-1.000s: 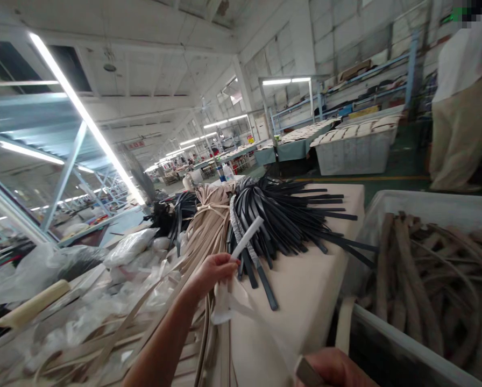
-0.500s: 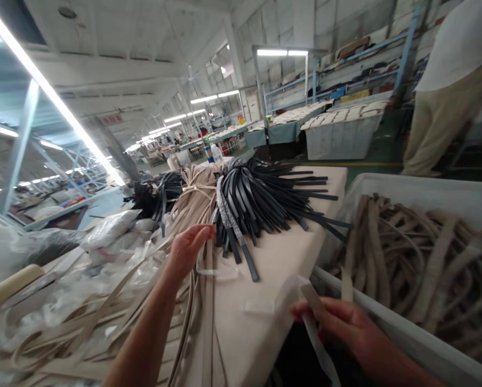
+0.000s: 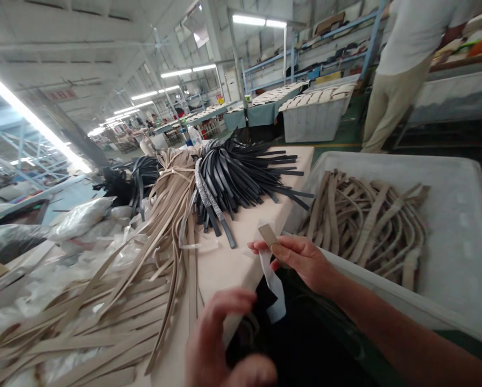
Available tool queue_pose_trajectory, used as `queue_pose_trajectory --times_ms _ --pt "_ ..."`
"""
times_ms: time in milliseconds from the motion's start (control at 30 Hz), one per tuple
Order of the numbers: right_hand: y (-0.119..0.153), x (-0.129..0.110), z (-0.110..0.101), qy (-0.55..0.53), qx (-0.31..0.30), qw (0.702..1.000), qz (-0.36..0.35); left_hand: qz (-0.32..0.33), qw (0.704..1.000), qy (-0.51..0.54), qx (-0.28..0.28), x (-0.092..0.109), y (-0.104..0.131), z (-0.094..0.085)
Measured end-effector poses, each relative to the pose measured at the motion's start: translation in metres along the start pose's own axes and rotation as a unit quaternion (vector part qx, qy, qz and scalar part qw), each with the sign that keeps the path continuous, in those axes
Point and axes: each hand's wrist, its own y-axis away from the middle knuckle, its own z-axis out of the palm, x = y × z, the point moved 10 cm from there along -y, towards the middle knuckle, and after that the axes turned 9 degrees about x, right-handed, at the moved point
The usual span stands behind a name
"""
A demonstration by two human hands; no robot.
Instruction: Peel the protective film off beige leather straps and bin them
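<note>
My right hand [image 3: 301,260] pinches the end of a beige strap [image 3: 268,235] together with a thin whitish plastic strip [image 3: 274,293] that dangles below the fingers. My left hand [image 3: 228,338], blurred, is close to the camera at the bottom, its thumb and fingers curved apart around nothing. Beyond the hands, a bundle of black straps [image 3: 241,174] lies on the cloth-covered table [image 3: 241,263], with one strap wrapped in grey-white plastic. Beside it is a tied bundle of beige straps [image 3: 170,180], their lengths trailing toward me.
A large white plastic bin [image 3: 459,231] at the right holds many coiled beige straps. Loose straps and clear plastic bags [image 3: 83,217] cover the left side. Farther back stand a bin of stacked pieces [image 3: 313,118], work tables and a person [image 3: 402,75].
My left hand has left the beige bundle and come down toward the camera. My right hand has risen with the strap and plastic strip. The whole view has shifted to the right.
</note>
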Motion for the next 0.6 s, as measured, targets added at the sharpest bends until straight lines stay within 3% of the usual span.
queue_pose_trajectory --times_ms 67,133,200,267,400,600 --pt "0.004 -0.008 0.001 0.020 -0.003 1.000 -0.008 -0.027 0.999 0.044 0.006 -0.015 -0.017 0.028" --pt "0.003 -0.011 0.000 0.037 0.006 0.999 -0.009 -0.063 0.993 0.097 -0.030 -0.032 -0.026 0.068" --pt "-0.001 -0.014 -0.004 0.046 0.023 0.998 -0.021 -0.102 0.984 0.136 -0.061 -0.049 -0.026 0.102" --pt "-0.007 -0.015 -0.012 0.049 0.045 0.997 -0.035 -0.136 0.973 0.175 -0.064 -0.064 -0.019 0.124" --pt "-0.025 -0.004 -0.042 0.031 0.104 0.994 -0.025 -0.188 0.936 0.286 -0.080 -0.081 0.006 0.146" --pt "-0.043 0.037 -0.098 0.015 0.190 0.981 0.028 -0.280 0.881 0.374 -0.080 -0.112 0.046 0.157"
